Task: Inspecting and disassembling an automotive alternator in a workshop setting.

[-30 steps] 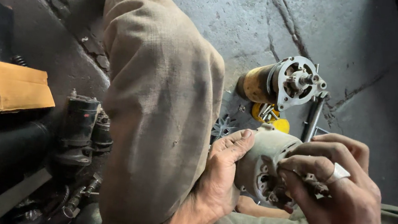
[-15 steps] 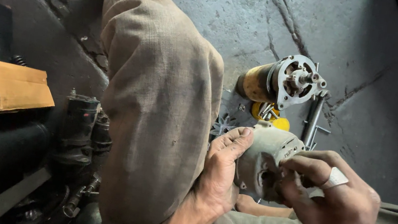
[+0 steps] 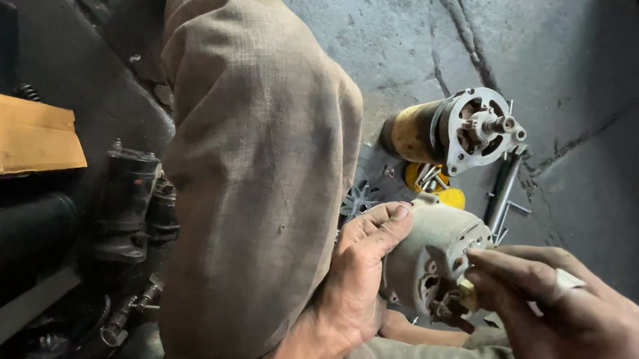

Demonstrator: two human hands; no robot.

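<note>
The left hand (image 3: 356, 277) is clasping a grey motor housing (image 3: 428, 254), its fingers wrapped around it, while the right hand (image 3: 561, 331) fingers are pinching a small brass part (image 3: 467, 291) at its open end.

The left hand (image 3: 356, 277) steadies a grey motor housing (image 3: 432, 254) while the right hand (image 3: 561, 331) fingers its brass terminal (image 3: 467, 291).

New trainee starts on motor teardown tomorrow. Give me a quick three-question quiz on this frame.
1. True or false: the left hand cups the grey motor housing.
2. Which hand works at the housing's open end with its fingertips? A left, B right.
3. What lies on the concrete floor just beyond the housing?

Key: 1 true. 2 B, the right hand. 3 A second motor with a yellowish body and a metal end plate.
</note>
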